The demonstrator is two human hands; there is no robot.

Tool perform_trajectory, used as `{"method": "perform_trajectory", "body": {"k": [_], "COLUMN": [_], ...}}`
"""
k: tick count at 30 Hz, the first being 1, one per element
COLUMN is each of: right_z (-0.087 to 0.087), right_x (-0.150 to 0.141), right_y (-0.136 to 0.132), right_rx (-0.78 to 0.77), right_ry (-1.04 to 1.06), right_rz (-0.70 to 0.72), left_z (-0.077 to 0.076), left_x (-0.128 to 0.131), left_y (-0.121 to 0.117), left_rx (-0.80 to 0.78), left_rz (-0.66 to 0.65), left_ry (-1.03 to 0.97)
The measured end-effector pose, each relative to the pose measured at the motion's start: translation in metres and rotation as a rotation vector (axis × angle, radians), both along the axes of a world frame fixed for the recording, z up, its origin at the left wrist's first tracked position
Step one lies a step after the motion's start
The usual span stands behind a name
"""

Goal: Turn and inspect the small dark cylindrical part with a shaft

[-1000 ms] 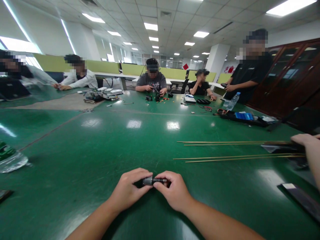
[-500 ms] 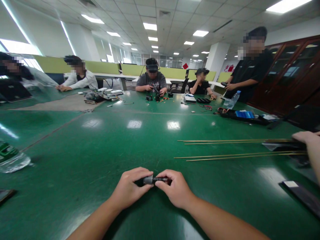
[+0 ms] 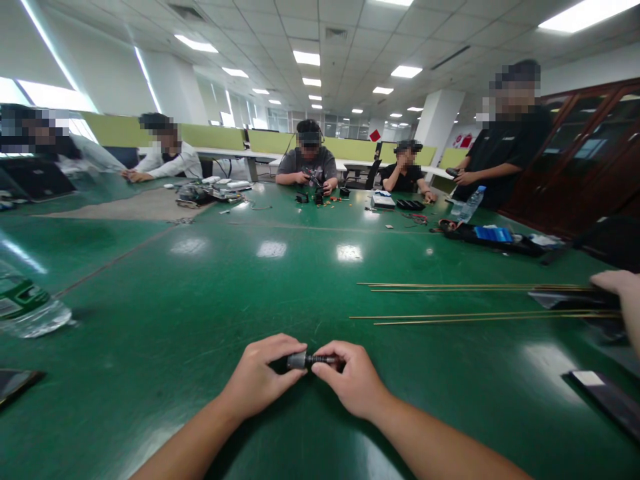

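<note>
Low in the middle of the view, both my hands rest on the green table point(image 3: 210, 293) and meet around a small dark cylindrical part point(image 3: 306, 361) with a metal collar. My left hand point(image 3: 260, 380) is closed on its left end. My right hand point(image 3: 350, 380) pinches its right end, fingers curled. Only a short middle stretch of the part shows between my thumbs.
Several thin brass rods point(image 3: 465, 317) lie to the right, with another person's hand point(image 3: 623, 293) at their far end. A water bottle point(image 3: 25, 307) lies at the left edge, a dark flat device point(image 3: 607, 400) at lower right. Several people sit at the far side.
My hands and the part stay as they were. The view has turned slightly, so the bottle at left shows more.
</note>
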State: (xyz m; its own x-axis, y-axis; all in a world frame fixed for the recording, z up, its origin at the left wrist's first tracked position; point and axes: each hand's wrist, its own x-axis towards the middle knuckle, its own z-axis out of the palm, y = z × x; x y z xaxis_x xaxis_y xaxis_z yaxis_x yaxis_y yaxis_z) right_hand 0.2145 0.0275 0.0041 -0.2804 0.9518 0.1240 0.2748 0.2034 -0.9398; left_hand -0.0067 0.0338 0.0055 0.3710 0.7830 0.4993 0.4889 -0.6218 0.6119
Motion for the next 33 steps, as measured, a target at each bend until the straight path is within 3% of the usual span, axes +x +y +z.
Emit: {"method": "perform_trajectory", "body": {"k": [33], "right_z": [-0.0032], "right_x": [-0.0009], "right_y": [0.0009], "right_rx": [-0.015], "right_ry": [0.016], "right_rz": [-0.033], "left_z": [-0.0016], "left_x": [-0.0011], "left_y": [0.0001], "left_rx": [0.018], "left_rz": [-0.016], "left_ry": [-0.022]}}
